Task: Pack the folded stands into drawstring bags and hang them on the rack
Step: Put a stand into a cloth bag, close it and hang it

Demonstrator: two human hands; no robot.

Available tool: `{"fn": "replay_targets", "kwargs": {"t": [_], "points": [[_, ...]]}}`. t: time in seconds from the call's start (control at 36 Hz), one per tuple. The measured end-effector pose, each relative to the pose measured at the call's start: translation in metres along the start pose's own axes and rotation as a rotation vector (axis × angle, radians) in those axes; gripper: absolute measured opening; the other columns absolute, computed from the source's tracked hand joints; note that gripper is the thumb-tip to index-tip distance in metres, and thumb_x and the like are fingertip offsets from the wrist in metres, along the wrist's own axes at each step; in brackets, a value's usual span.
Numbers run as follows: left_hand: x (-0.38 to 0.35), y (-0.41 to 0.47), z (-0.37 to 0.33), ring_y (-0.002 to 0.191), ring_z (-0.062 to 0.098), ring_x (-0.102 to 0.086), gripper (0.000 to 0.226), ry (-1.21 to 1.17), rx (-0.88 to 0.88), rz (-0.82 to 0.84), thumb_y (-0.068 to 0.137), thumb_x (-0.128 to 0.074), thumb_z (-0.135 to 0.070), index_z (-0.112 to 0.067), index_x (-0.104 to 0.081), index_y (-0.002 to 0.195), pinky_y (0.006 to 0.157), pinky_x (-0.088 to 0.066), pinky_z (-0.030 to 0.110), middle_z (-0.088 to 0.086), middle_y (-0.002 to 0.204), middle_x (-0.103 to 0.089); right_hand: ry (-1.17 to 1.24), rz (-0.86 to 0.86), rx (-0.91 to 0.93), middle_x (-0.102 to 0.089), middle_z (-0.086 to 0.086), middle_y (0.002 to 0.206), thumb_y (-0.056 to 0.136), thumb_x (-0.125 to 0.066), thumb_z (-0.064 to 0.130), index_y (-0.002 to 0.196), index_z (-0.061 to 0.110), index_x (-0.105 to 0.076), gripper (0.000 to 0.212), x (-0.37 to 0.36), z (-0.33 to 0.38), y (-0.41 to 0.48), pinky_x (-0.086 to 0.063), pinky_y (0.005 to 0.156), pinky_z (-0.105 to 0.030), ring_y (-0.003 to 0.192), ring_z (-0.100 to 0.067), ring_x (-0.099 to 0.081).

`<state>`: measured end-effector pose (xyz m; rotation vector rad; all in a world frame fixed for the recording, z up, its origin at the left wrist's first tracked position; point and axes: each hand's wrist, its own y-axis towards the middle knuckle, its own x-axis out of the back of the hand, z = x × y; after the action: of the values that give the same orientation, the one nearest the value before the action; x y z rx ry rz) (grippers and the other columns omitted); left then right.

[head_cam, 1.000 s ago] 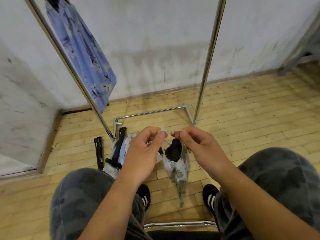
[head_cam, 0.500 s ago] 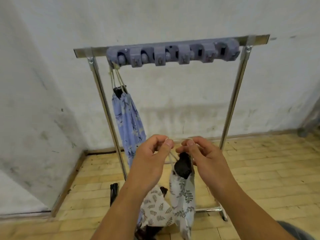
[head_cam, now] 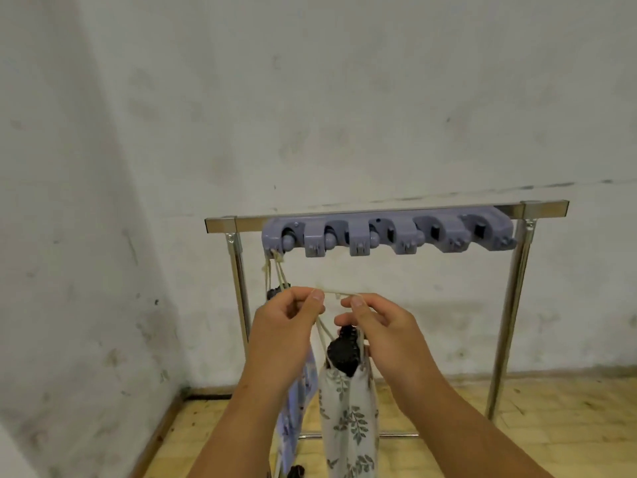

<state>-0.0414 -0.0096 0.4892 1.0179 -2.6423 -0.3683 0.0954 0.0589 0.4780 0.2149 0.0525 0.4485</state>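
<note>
Head view: left hand (head_cam: 289, 327) and right hand (head_cam: 383, 331) each pinch the cord (head_cam: 339, 291), its loop stretched below the rack (head_cam: 241, 223); the leaf-print bag (head_cam: 349, 412) holding a stand (head_cam: 343, 353) hangs beneath. Best raise the loop wide and level over the free hook (head_cam: 313, 249) beside the blue bag (head_cam: 293, 426).

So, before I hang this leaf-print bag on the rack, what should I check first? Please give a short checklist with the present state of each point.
1. Both hands hold the cord: ok. The left hand and right hand pinch the cord, stretched between them.
2. Free hook: ok. On the grey hook strip, only the leftmost hook carries the blue bag.
3. Cord at hook height: not ok. It is below the strip.
4. Stand inside the leaf-print bag: not ok. The black stand sticks out at the top.
5. Cord ends knotted: cannot tell.
</note>
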Motion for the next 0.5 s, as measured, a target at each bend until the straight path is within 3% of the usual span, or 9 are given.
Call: {"fn": "replay_targets", "kwargs": {"t": [0.31,0.5], "points": [[-0.001,0.079,-0.011,0.071,0.007,-0.061,0.014,-0.001,-0.074,-0.16,0.099,-0.066,-0.037,-0.032,-0.077,0.093,0.068,-0.046,0.026,-0.012,0.08,-0.074,0.149,-0.043,-0.029,-0.079,0.006,0.091,0.103,-0.06,0.036,0.091,0.035,-0.079,0.023,-0.035,0.016,0.074,-0.058,0.088,-0.039,0.097,-0.015,-0.073],[-0.013,0.097,0.015,0.085,0.008,-0.069,0.011,0.028,-0.057,-0.205,0.099,-0.065,-0.036,-0.037,-0.075,0.094,0.081,-0.057,0.03,-0.013,0.089,-0.075,0.093,-0.062,-0.013,-0.076,0.004,0.094,0.105,-0.058,0.03,0.096,0.03,-0.077,0.022,-0.046,-0.006,0.095,-0.052,0.074,-0.019,0.094,-0.007,-0.07]]}}
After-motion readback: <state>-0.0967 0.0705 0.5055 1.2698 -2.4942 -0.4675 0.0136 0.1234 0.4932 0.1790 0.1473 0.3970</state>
